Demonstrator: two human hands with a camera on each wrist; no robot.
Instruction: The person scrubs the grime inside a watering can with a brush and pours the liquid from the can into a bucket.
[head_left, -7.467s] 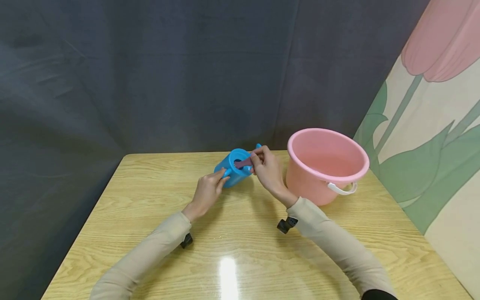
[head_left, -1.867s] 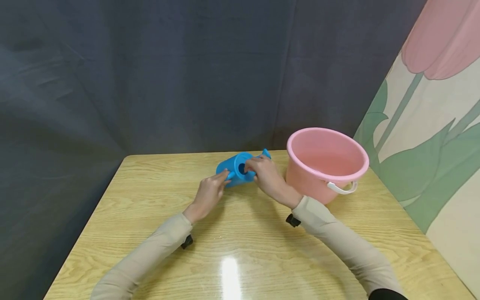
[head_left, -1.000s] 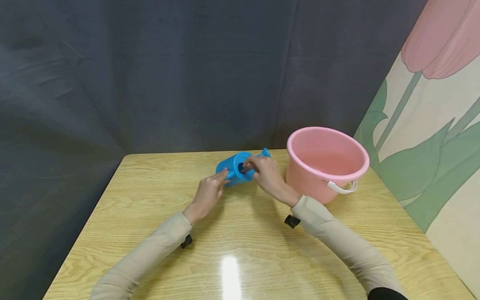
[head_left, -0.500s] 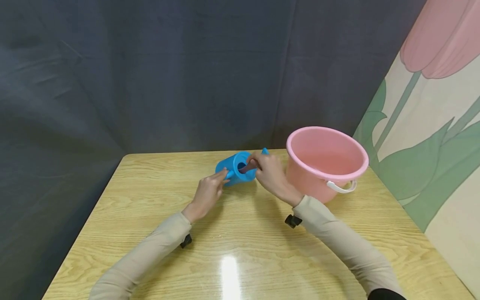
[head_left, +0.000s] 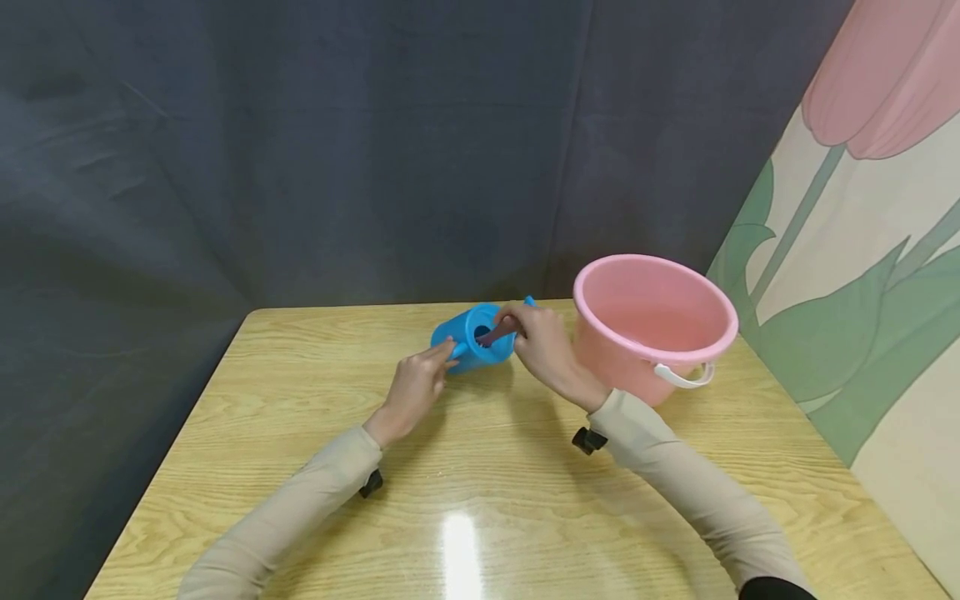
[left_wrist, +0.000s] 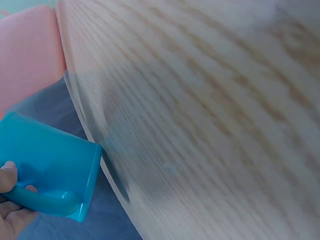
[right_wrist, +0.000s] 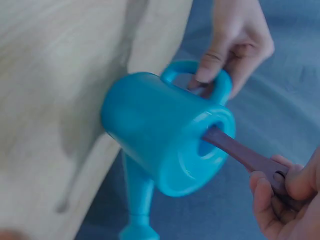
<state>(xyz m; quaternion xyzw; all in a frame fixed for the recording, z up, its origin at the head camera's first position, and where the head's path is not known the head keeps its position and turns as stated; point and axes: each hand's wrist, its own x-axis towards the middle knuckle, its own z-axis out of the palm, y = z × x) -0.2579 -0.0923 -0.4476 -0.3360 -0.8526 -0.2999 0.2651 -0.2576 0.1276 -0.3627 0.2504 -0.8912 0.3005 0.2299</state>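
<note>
My left hand (head_left: 415, 387) grips the handle of a blue watering can (right_wrist: 145, 115), which is held tilted with its round top opening toward me and to the right. With my right hand (head_left: 546, 346) I pinch a purplish-brown brush (right_wrist: 245, 152) by its handle end, which has a hole in it. Its other end passes through the can's opening, so the head is mostly hidden inside. The can's spout (right_wrist: 137, 195) points away to the right, partly behind my right hand in the head view. In the left wrist view, fingers wrap the can's handle (left_wrist: 45, 200).
A pink bucket (head_left: 611, 367) with a white handle (head_left: 686, 379) stands close to the right of my right hand. The wooden table (head_left: 300, 400) ends at a dark curtain (head_left: 375, 150) behind the can. A flower-painted wall (head_left: 840, 333) borders the right side.
My right hand has pushed the brush deep into the can, then drawn it back slightly right, baring more handle. The can tilts a little differently than at first; the left hand keeps its grip.
</note>
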